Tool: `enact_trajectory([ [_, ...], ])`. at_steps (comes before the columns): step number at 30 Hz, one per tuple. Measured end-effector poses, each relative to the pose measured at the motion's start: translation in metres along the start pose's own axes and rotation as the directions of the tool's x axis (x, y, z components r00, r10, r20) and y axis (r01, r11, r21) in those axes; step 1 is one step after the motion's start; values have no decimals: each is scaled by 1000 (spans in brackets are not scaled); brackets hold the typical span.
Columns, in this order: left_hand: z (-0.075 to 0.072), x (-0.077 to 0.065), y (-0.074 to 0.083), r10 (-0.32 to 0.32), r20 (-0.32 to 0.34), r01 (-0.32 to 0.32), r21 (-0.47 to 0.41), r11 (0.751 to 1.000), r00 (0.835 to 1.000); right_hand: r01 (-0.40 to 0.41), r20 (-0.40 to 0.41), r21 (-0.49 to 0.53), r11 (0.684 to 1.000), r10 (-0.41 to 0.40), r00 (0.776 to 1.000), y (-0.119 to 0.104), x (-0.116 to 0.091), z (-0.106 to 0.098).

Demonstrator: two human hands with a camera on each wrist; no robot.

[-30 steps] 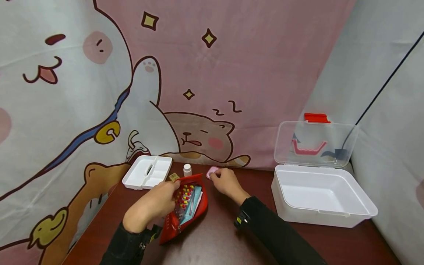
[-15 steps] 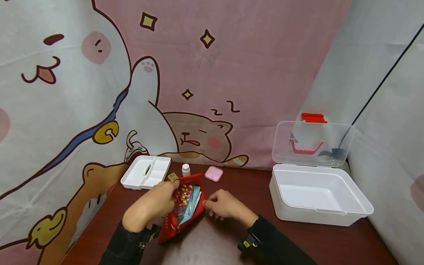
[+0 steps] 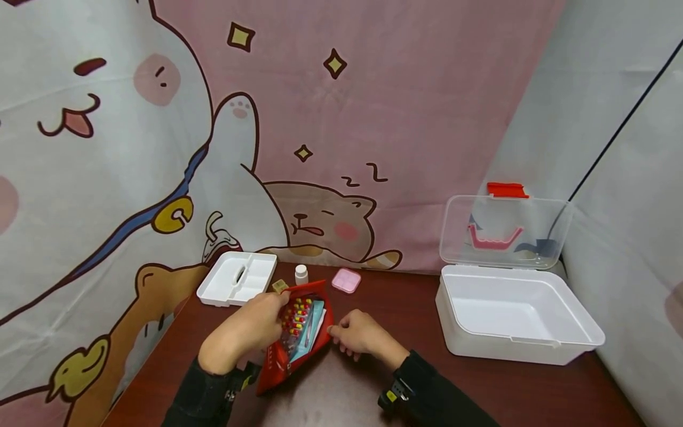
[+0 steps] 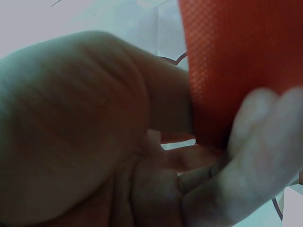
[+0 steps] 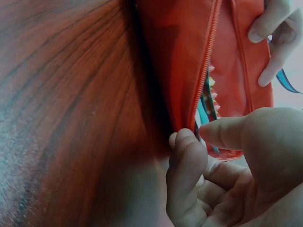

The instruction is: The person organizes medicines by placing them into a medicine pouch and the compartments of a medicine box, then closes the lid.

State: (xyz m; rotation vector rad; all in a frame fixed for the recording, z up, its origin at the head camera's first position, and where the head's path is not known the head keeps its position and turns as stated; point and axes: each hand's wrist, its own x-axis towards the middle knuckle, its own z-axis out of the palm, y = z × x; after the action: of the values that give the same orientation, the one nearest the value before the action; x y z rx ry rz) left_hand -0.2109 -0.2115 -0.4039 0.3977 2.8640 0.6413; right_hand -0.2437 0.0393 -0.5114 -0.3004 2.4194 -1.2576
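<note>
White plastic forms the divided tray (image 3: 221,284) beyond and to the left of the red zippered pouch (image 3: 274,370). The left hand (image 3: 253,323) grips the pouch's far left edge, the red fabric caught between thumb and fingers. Just beyond the pouch are a small gold-coloured item (image 3: 280,286), too small to identify, and a white-capped bottle (image 3: 301,274). Between the hands, the pouch gapes along its zip, showing red-and-yellow capsules (image 3: 300,311) beside a pale-blue packet (image 3: 308,335). A pink compartment case (image 3: 346,280) lies beyond and right of it. The right hand (image 3: 360,332) pinches the pouch's near right edge at the zip. Well right of the pouch stands a white box (image 3: 480,341), its transparent lid (image 3: 459,231) raised.

If either pinch slips, the mouth could sag closed; tipping the pouch too far could spill its contents. A sideways pull might also knock the bottle, given how near it stands.
</note>
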Motion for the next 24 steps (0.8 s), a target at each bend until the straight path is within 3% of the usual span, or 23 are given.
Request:
enact_trajectory([
  [10,-1,0,1,9,-1,-9,-5,1000,1000,63,25,128,990,-67,997,-2,1,2],
  [14,-1,-1,2,69,-35,-70,-30,997,997,126,-27,121,985,-124,992,-11,0,-6],
  [19,1,0,7,187,-76,-192,-80,978,980,185,-92,63,981,-179,980,-24,-5,-17],
  [24,8,2,13,212,-131,-221,-64,973,969,221,-134,41,974,-214,968,-31,-11,-23],
])
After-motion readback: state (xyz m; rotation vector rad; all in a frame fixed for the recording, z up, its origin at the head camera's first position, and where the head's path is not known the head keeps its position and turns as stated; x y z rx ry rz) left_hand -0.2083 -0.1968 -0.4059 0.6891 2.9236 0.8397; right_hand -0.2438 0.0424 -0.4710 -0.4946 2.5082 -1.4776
